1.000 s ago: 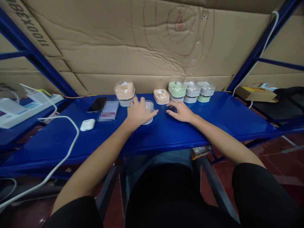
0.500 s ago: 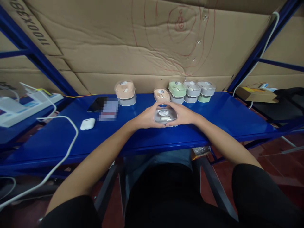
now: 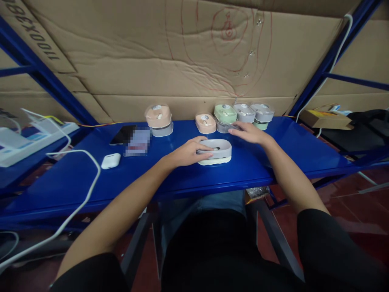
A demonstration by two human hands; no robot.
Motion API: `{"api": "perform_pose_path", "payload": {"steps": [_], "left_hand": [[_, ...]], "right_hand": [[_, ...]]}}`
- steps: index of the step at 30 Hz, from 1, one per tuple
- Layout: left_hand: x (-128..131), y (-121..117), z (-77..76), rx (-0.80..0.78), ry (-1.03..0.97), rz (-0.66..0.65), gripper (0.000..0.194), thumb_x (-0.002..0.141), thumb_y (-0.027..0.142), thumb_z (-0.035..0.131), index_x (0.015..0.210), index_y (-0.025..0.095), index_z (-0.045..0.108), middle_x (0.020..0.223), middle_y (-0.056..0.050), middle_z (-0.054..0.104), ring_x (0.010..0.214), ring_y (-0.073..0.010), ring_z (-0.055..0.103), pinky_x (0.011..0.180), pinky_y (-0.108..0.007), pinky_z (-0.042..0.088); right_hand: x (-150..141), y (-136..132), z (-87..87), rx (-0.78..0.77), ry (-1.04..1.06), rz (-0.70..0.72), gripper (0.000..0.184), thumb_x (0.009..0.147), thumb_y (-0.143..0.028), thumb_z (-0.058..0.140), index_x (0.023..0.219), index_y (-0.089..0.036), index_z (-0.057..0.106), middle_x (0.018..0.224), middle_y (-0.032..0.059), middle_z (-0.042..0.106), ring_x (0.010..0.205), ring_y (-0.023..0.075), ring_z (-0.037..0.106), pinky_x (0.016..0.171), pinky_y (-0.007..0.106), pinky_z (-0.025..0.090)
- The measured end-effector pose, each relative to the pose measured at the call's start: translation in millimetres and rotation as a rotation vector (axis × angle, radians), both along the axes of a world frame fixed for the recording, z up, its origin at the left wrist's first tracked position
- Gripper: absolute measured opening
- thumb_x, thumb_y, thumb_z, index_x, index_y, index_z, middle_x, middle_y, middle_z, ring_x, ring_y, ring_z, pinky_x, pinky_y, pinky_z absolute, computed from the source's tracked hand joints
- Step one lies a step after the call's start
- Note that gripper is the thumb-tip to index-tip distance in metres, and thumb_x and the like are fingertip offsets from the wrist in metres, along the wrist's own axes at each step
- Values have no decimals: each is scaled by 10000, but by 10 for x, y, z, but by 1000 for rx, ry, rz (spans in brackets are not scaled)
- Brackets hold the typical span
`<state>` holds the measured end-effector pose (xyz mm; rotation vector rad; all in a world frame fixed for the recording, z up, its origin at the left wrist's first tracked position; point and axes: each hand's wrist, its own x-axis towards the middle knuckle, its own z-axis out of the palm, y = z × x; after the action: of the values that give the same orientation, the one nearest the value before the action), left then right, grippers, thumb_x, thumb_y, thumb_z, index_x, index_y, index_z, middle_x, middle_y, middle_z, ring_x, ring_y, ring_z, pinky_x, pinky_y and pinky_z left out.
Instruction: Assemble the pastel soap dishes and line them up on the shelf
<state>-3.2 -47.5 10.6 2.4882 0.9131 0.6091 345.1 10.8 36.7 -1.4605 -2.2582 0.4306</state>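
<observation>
A grey soap box (image 3: 223,153) stands uncovered on the blue table, in front of me. Its inside shows a small dark slot, and a pale rim or base lies under it. My left hand (image 3: 193,152) grips its left end, thumb in front and fingers over the far edge. Behind and to the right, my right hand (image 3: 249,133) holds a clear smoky lid (image 3: 228,127) by its right side. The lid is in front of the stacked green box (image 3: 225,114) and overlaps the grey one below it, so its outline is hard to make out.
Along the cardboard wall stand a peach box on a grey one (image 3: 158,117), a single peach box (image 3: 206,123) and more grey and green stacks (image 3: 261,113). At left lie phones (image 3: 123,134), a white earbud case (image 3: 111,161), a power strip (image 3: 39,140) and a white cable (image 3: 91,184).
Both hands were around the covered grey box. The clear lid has come off, and my right hand has carried it back and to the right. My left hand stays at the box.
</observation>
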Motion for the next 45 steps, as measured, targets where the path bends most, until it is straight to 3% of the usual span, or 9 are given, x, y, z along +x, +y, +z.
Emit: {"api": "perform_pose_path", "payload": {"steps": [3,6,13,19,23,28,34,41,45], "left_hand": [[-35,82,-2,47,-46,68,534,1152,640,585,1271,257,938,1539,-152,757,1451,-369,717,1324,-582,554],[-149,194,19,116,-50,249,603,1168,641,498,1237,213,917,1398,-166,787,1417,-384,710,1316,-600,552],[-365,341,-4,111,164,473,637,1052,742,569,1107,189,879,1281,-218,732,1303,-436,730,1211,-634,609],[-408,407,-84,86,220,461,579,856,763,783,1088,235,843,1183,-184,737,1197,-466,767,1118,-631,650],[-339,306,-6,95,109,474,524,929,712,776,1131,232,830,1325,-188,718,1283,-438,750,1195,-636,613],[-123,47,116,136,-43,194,432,961,608,839,1223,264,815,1523,-127,708,1429,-387,702,1318,-583,532],[88,-84,11,52,22,40,511,878,584,934,1268,277,815,1509,-120,717,1405,-390,729,1303,-569,561],[176,-165,-23,86,111,78,556,883,547,891,1346,261,774,1582,-149,711,1511,-423,677,1350,-597,510],[196,-149,-45,-4,76,138,913,824,590,936,1595,218,619,1617,-206,709,1531,-483,665,1313,-672,532]], "right_hand": [[-6,13,-16,15,8,18,779,1058,-895,662,1467,-246,797,1461,166,852,1330,444,805,1198,637,625],[31,25,-18,4,-27,48,718,1058,-821,707,1454,-228,795,1366,161,875,1236,425,831,1134,620,656],[126,99,-89,-6,-145,105,839,847,-618,983,1552,-226,752,1292,140,888,1137,432,857,1033,614,710],[135,164,-177,28,-159,144,850,801,-591,1036,1538,-256,775,1356,131,884,1164,430,863,1034,612,728],[115,126,-139,52,-153,137,798,815,-597,1028,1491,-244,793,1302,130,894,1114,419,866,990,595,732],[150,42,26,-7,-148,38,791,856,-677,976,1467,-209,795,1110,111,893,1002,385,856,946,557,718],[220,31,94,44,-15,-15,897,833,-735,975,1522,-197,774,1201,152,886,1098,397,855,1057,565,694],[93,2,19,166,125,46,1011,784,-779,986,1570,-188,752,1272,166,868,1148,413,829,1093,620,672],[-36,-94,17,229,193,223,991,784,-786,993,1578,-239,764,1351,153,863,1206,415,815,1104,636,665]]}}
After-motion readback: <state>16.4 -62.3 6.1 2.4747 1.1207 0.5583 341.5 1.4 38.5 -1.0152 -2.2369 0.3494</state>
